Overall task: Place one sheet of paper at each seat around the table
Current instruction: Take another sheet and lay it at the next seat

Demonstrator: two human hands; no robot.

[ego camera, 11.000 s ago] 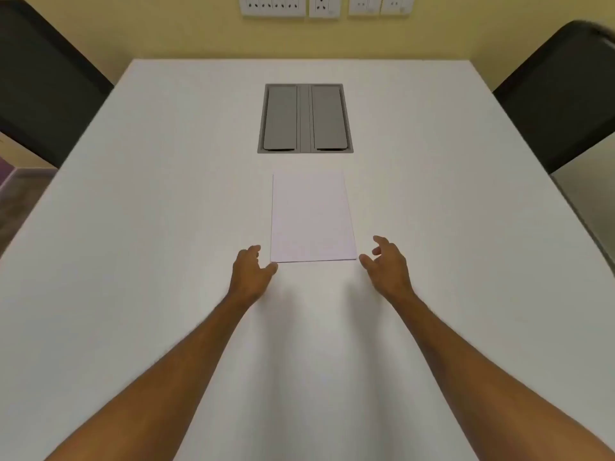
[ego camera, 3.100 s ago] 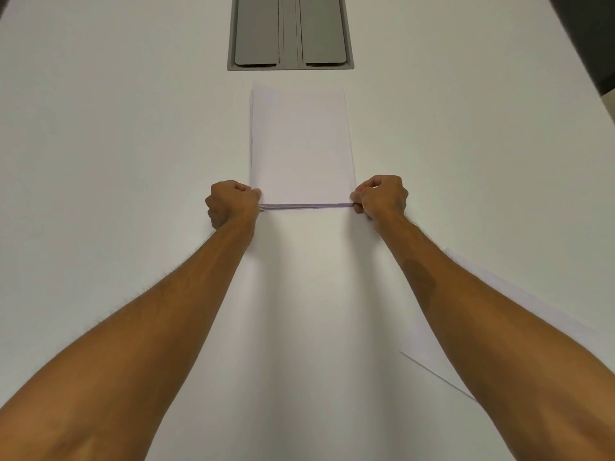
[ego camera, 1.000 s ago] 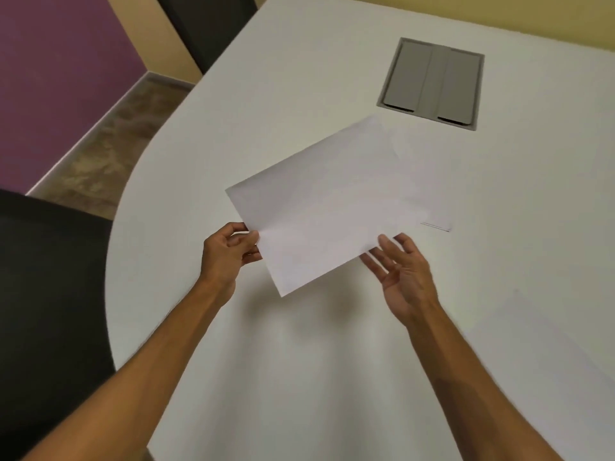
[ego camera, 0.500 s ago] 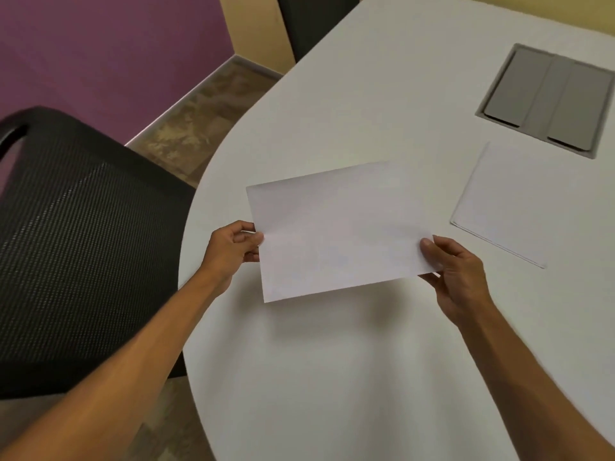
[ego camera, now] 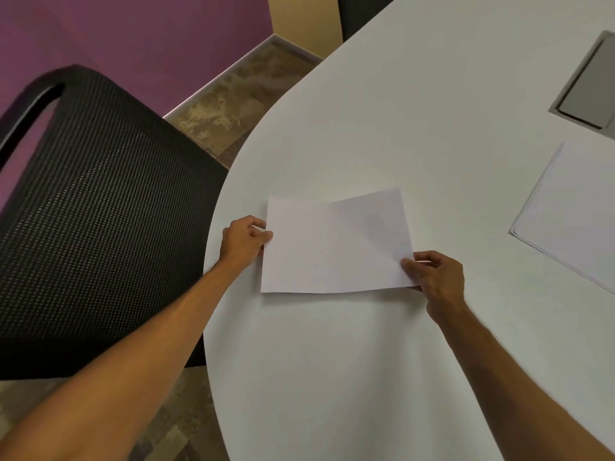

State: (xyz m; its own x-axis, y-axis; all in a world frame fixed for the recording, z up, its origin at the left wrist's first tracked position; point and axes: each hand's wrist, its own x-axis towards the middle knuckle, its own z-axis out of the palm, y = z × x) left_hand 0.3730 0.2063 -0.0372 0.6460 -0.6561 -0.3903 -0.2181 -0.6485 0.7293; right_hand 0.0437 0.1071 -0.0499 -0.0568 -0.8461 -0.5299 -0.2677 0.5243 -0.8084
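A single white sheet of paper (ego camera: 336,242) lies low over the white table (ego camera: 382,128), close to the curved left edge beside a black mesh chair (ego camera: 96,207). My left hand (ego camera: 244,241) pinches the sheet's left edge. My right hand (ego camera: 434,276) pinches its near right corner. The near edge looks down on the table; the far right part is slightly raised and shaded. The stack of remaining paper (ego camera: 572,211) rests farther right on the table.
A grey cable hatch (ego camera: 587,91) is set into the table at the far right. Another dark chair (ego camera: 362,11) stands at the top. Patterned floor and a purple wall lie to the left, beyond the table's edge.
Both hands have carried the sheet left and down toward the table edge by the mesh chair. The sheet has dropped from mid-air to nearly flat on the table.
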